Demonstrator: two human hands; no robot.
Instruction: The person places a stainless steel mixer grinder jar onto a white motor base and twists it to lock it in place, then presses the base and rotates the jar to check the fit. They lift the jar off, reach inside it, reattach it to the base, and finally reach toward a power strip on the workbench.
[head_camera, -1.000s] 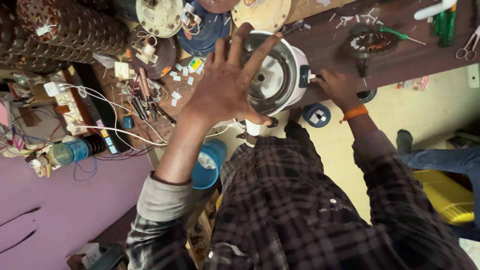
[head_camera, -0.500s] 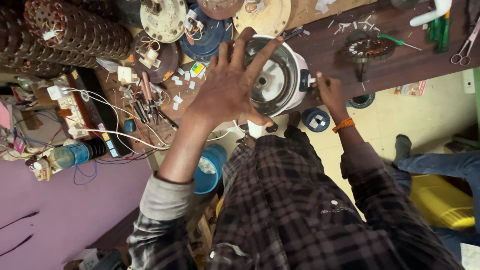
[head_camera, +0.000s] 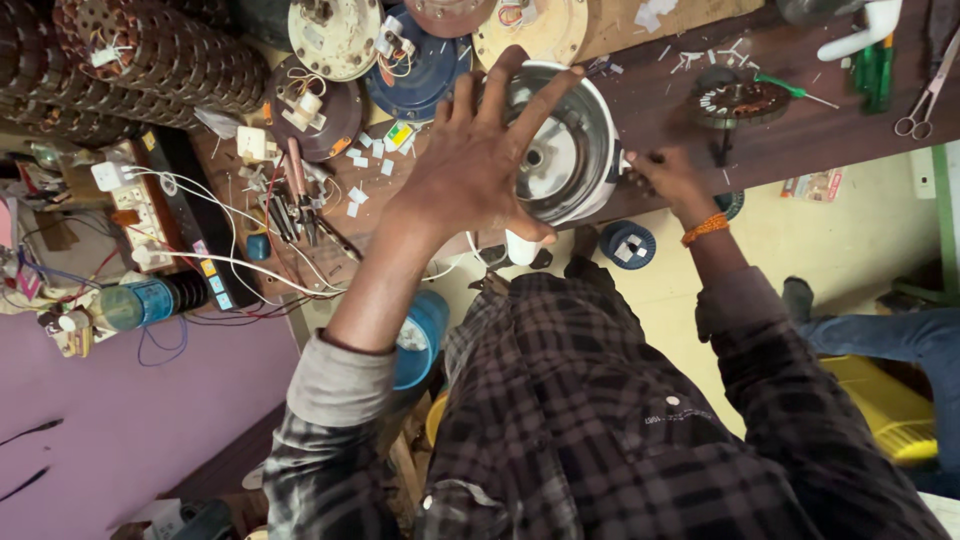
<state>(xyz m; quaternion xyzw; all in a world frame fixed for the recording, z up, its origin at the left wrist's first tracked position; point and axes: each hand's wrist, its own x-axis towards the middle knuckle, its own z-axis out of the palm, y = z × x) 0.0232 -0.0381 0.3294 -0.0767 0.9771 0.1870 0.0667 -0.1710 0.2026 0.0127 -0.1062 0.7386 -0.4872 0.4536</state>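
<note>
A round white motor housing (head_camera: 590, 185) with a shiny metal inside (head_camera: 555, 160) lies on the brown workbench (head_camera: 660, 110). My left hand (head_camera: 480, 170) is spread flat over its left half, fingers straight and apart, thumb at the lower rim. My right hand (head_camera: 665, 180), with an orange band at the wrist, is curled against the housing's right rim and grips it. A small white knob (head_camera: 520, 248) shows under the housing, just below my thumb.
Stacked brown motor cores (head_camera: 150, 60) fill the top left. Round plates (head_camera: 335, 35), a blue cover (head_camera: 420, 65), pliers (head_camera: 300, 190), white scraps, a power strip (head_camera: 130, 210) with wires, a wound stator (head_camera: 740, 100), green screwdrivers (head_camera: 875, 70) and scissors (head_camera: 925, 95) lie around. Someone's blue-trousered leg (head_camera: 890, 335) is at right.
My right hand has slid closer along the housing's right rim. My left hand stays spread over the housing. The view has shifted slightly.
</note>
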